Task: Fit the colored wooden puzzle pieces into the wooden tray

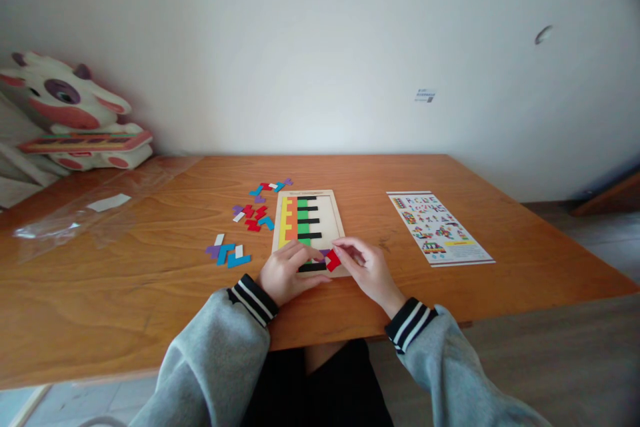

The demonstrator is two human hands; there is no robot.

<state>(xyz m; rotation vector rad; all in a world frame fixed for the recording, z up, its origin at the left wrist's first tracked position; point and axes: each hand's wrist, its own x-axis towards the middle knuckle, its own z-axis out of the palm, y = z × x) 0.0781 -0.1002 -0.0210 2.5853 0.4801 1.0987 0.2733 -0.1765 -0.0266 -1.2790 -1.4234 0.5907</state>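
A wooden puzzle board [341, 217] lies on the table in front of me. Yellow, orange and green pieces [303, 213] fill its left part in columns, with several black bars [309, 221] across the green. My right hand [369, 269] pinches a red puzzle piece [333, 260] over the board's near right corner. My left hand [289, 271] rests over the near left part of the board, thumb and index finger apart, fingertips close to a purple piece [325, 255]. Its palm hides the board's near left corner. Whether the red piece touches the board I cannot tell.
Left of the board lie several loose red, blue, purple and white pieces [239, 260]. A printed pattern sheet [440, 230] is on the right. Clear plastic wrapping [65, 223] and a cow-shaped toy [85, 113] occupy the far left. A wall [300, 67] stands behind the table [175, 293].
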